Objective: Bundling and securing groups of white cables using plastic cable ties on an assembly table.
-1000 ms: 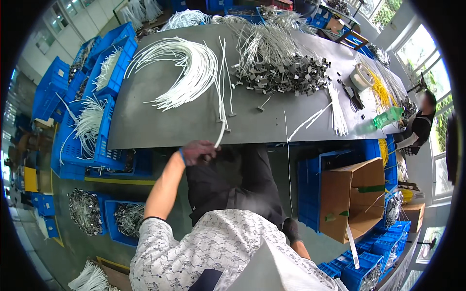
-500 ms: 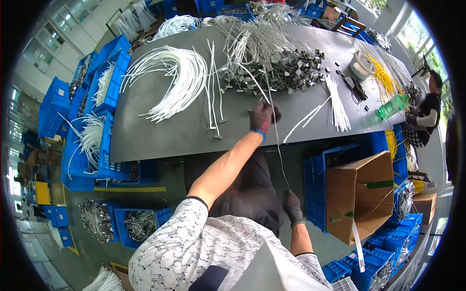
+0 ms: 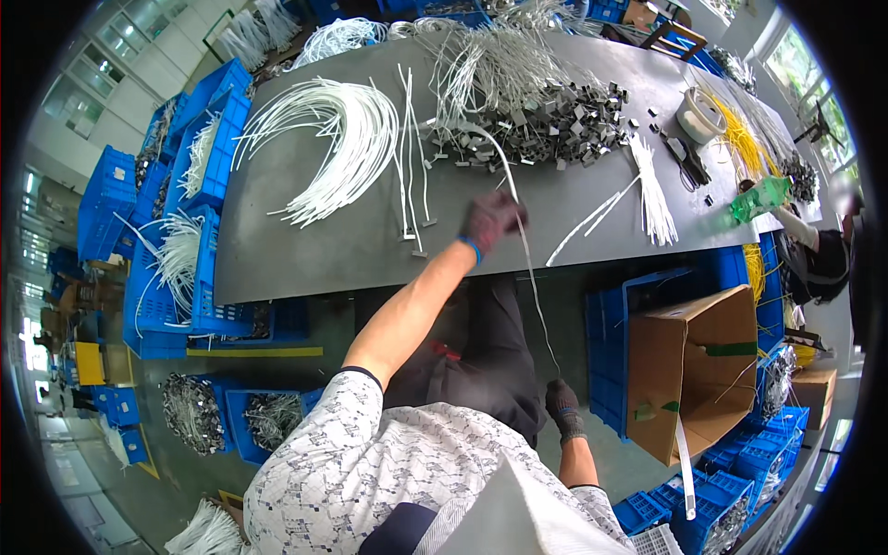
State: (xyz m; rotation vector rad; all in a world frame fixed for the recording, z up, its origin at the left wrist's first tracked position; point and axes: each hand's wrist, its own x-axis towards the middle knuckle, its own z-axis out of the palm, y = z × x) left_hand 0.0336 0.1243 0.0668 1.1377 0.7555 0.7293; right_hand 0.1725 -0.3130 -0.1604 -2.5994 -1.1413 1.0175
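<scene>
My left hand (image 3: pixel 495 219), in a dark reddish glove, is closed over the grey table, slightly blurred. A white tube (image 3: pixel 507 166) curves from the pile of dark-tipped wires (image 3: pixel 564 129) down into its fingers. From there a thin pale wire (image 3: pixel 535 296) hangs past the table's front edge. Low on the right, my right hand (image 3: pixel 562 407), in a dark glove, is closed on the wire's lower end beside my leg. Left of the pile lie a curved bundle of white tubes (image 3: pixel 356 153) and several separate tubes with end pieces (image 3: pixel 407 176).
A smaller white bundle (image 3: pixel 654 199), a black tool (image 3: pixel 684 165), a tape roll (image 3: pixel 700 116) and a green bottle (image 3: pixel 760 199) lie to the right. An open cardboard box (image 3: pixel 657 370) stands beside my right arm. Blue crates (image 3: pixel 205 264) line the left. Another person (image 3: pixel 819 259) is at the far right.
The left hand has shifted slightly left and down, and the white tube bows further right above it. The right hand has dropped a little with the wire. The person at far right has moved.
</scene>
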